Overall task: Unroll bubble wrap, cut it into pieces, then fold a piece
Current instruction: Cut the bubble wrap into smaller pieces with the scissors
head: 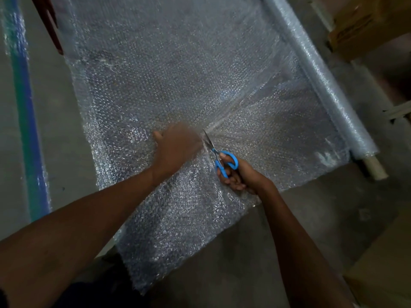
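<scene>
Floor-laid bubble wrap [173, 85]; scissors [216, 153] point away.

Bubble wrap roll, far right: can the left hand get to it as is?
Probably not directly: the left hand presses the sheet, and the right hand with the scissors sits between it and the roll.

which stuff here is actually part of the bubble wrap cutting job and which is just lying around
In use:
- bubble wrap sheet, spread on the floor
- bubble wrap roll, at the sheet's far edge
- blue-handled scissors, gripped by the right hand
- left hand, on the sheet beside the blades

Lying about:
- cardboard boxes, upper right
- red object, upper left
- blue-green floor stripe
</scene>
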